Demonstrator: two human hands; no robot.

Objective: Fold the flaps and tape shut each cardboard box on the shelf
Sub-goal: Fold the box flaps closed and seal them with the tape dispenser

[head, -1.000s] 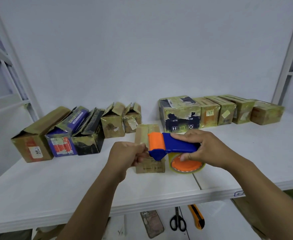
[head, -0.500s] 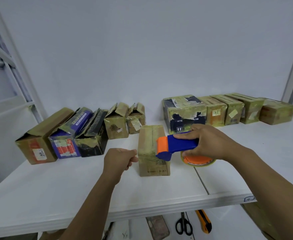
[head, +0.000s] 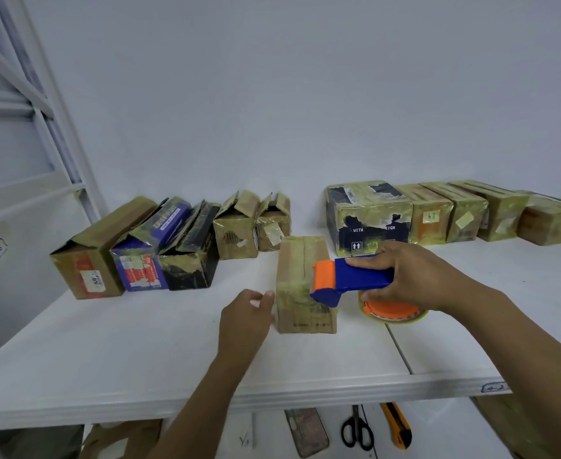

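Observation:
A small brown cardboard box (head: pixel 297 279) stands alone at the middle of the white shelf (head: pixel 140 352), flaps folded down with a seam along its top. My right hand (head: pixel 408 276) grips a blue and orange tape dispenser (head: pixel 352 276), whose orange roller end rests over the box's right top edge. The tape roll (head: pixel 393 313) hangs under the handle, to the right of the box. My left hand (head: pixel 244 321) is at the box's left side, fingertips by its wall, holding nothing.
Several boxes with raised flaps (head: pixel 160 246) line the back left. A row of closed, taped boxes (head: pixel 438 213) lines the back right. Below the shelf edge lie scissors (head: pixel 355 429), an orange utility knife (head: pixel 396 425) and a phone (head: pixel 304 432).
My left hand has let go near the dispenser's front, dropped left and opened beside the box. The dispenser has shifted slightly right over the box's right edge.

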